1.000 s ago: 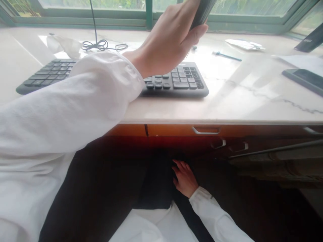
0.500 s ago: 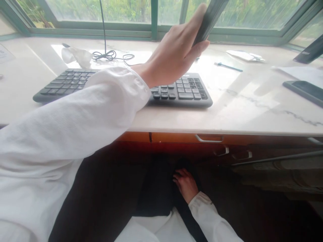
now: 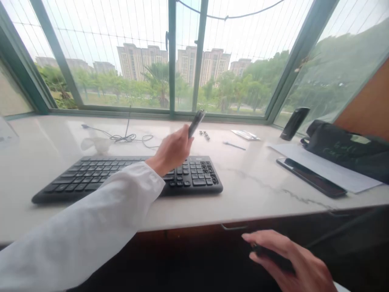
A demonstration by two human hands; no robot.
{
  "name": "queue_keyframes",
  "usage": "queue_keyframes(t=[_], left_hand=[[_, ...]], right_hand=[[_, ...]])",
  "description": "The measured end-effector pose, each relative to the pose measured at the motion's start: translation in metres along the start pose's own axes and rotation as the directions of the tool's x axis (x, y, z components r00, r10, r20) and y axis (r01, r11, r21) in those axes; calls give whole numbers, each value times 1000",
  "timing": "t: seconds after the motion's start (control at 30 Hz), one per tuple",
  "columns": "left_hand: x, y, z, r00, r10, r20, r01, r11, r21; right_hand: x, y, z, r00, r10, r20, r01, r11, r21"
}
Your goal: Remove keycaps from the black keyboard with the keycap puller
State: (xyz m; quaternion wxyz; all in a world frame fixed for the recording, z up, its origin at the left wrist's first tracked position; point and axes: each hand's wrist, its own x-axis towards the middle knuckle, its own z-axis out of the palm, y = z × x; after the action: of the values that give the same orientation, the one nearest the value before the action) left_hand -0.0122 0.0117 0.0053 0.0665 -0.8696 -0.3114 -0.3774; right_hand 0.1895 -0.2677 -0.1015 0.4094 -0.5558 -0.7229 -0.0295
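Note:
My left hand (image 3: 174,149) is closed around a dark, flat, elongated object (image 3: 197,123), held up at a tilt above the keyboard; its lower part is hidden in my grip. Under that hand and sleeve lies a black keyboard (image 3: 199,182), with several keycaps off along the right edge of its number pad. Several small loose keycaps (image 3: 205,135) lie behind it on the counter. My right hand (image 3: 291,259) hangs in front of the counter edge, fingers curved and thumb apart. The gap between them is dark, and I make out nothing held there.
A thin blue-grey stick (image 3: 234,145) and a white packet (image 3: 246,135) lie right of the keycaps. Farther right are a phone (image 3: 311,177), white paper (image 3: 361,184), a black bag (image 3: 349,152) and a dark cylinder (image 3: 294,123). A cable (image 3: 123,138) and clear crumpled plastic (image 3: 95,144) lie behind the keyboard.
The view has tilted up, showing more window. My right hand has risen from my lap toward the counter edge. My left hand still grips the dark object over the keyboard.

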Motion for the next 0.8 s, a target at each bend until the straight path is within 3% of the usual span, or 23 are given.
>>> queue_keyframes(t=[0.13, 0.23, 0.3, 0.4, 0.57, 0.8], left_hand=[[-1, -2, -3, 1000, -21, 2, 21, 998, 57], [-2, -3, -3, 1000, -11, 13, 10, 997, 73], [-2, -3, -3, 1000, -7, 20, 5, 996, 84], [-3, -3, -4, 1000, 0, 28, -3, 994, 112], [-3, 0, -6, 999, 8, 43, -13, 993, 119], [-3, 1, -5, 998, -24, 58, 16, 990, 138]], right_hand=[[111, 13, -21, 991, -125, -41, 116, 979, -167], [174, 42, -12, 982, -88, 168, 119, 976, -183], [202, 64, -3, 931, -36, 363, 105, 980, -171], [225, 91, 5, 852, 31, 522, 50, 989, -140], [238, 108, 2, 764, 28, 644, -24, 1000, -15], [243, 106, 5, 772, 134, 621, -104, 991, -85]])
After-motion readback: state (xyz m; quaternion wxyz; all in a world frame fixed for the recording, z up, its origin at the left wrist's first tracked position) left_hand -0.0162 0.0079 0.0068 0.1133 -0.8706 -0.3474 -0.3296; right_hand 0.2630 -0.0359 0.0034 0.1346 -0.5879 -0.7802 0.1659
